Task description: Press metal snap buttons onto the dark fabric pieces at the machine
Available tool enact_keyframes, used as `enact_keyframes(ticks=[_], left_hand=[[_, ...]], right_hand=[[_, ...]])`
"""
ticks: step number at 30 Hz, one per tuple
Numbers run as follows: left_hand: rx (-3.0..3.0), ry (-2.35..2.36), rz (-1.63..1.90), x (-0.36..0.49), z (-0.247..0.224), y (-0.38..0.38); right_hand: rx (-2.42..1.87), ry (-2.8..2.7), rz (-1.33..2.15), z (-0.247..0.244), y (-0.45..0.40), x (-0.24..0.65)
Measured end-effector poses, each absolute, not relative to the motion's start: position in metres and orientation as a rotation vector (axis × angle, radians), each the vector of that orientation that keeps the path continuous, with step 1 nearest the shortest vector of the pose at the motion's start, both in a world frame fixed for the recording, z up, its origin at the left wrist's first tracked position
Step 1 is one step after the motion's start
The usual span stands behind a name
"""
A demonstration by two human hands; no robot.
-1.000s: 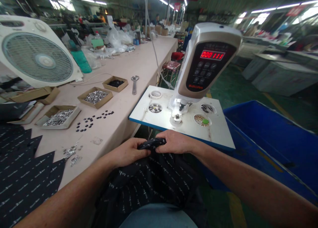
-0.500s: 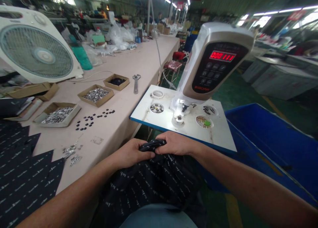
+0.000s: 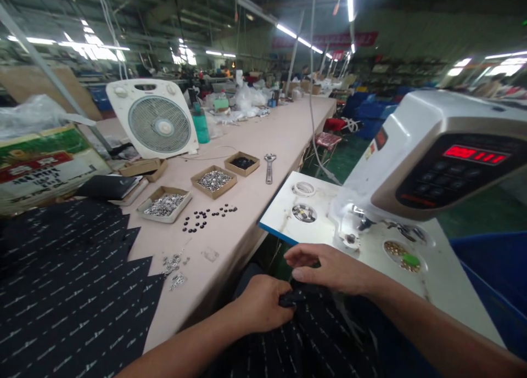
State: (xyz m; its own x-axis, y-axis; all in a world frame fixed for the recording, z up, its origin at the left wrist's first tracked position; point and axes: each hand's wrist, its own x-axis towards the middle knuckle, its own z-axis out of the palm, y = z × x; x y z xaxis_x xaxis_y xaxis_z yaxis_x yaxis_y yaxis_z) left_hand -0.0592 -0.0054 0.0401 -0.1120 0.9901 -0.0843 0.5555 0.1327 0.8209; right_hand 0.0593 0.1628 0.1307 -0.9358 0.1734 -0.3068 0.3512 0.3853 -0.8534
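Dark cloth with rows of small white lettering (image 3: 313, 334) hangs bunched in front of me. My left hand (image 3: 265, 301) is closed on its gathered upper edge, thumb pressed on top. Just right of it, my right hand (image 3: 325, 265) hovers at the cloth's edge with thumb and fingers apart; whether its underside touches the cloth, I cannot tell. Beyond that hand stands a snap-fastening press (image 3: 415, 147) with a lit red display. Its white worktop (image 3: 325, 199) has round wells, one holding gold-coloured pieces (image 3: 397, 252) with a green bit among them.
On the long table (image 3: 242, 241) to the left are boxes of silver pieces (image 3: 167, 205), a box of black pieces (image 3: 242, 163), loose black caps (image 3: 201, 220), an adjustable wrench (image 3: 269, 169), a fan (image 3: 158, 120) and stacked printed cloth (image 3: 82, 279). A blue bin (image 3: 494, 268) stands right.
The view has swung left and up. My right hand has loosened from the cloth edge and its fingers have parted. My left hand keeps its grip on the cloth.
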Motion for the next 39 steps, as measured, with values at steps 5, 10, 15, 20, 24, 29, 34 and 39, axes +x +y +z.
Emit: enact_keyframes(ticks=[5, 10, 15, 20, 24, 29, 34, 39], left_hand=[[1.87, 1.813, 0.651, -0.06, 0.002, -0.008], [2.006, 1.745, 0.506, -0.061, -0.023, -0.009], [1.964, 1.631, 0.495, -0.059, -0.012, -0.007], [1.932, 1.502, 0.541, -0.063, -0.009, -0.004], [1.929, 1.459, 0.556, -0.062, -0.014, -0.004], [1.929, 1.433, 0.64, -0.059, -0.017, -0.004], [1.922, 1.404, 0.604, -0.06, -0.013, -0.004], [1.92, 1.473, 0.649, -0.059, -0.009, -0.009]], right_hand=[[0.488, 2.658, -1.551, 0.113, 0.139, -0.028], [0.58, 2.907, -1.301, 0.073, 0.129, -0.122], [0.73, 3.004, -0.961, 0.052, 0.126, -0.168], [0.732, 2.994, -0.708, 0.033, 0.128, -0.184], [0.744, 3.009, -0.648, 0.026, 0.127, -0.189], [0.702, 3.017, -0.672, 0.025, 0.126, -0.194], [0.694, 3.017, -0.649, 0.025, 0.127, -0.198], [0.641, 3.052, -0.598, 0.03, 0.122, -0.192]])
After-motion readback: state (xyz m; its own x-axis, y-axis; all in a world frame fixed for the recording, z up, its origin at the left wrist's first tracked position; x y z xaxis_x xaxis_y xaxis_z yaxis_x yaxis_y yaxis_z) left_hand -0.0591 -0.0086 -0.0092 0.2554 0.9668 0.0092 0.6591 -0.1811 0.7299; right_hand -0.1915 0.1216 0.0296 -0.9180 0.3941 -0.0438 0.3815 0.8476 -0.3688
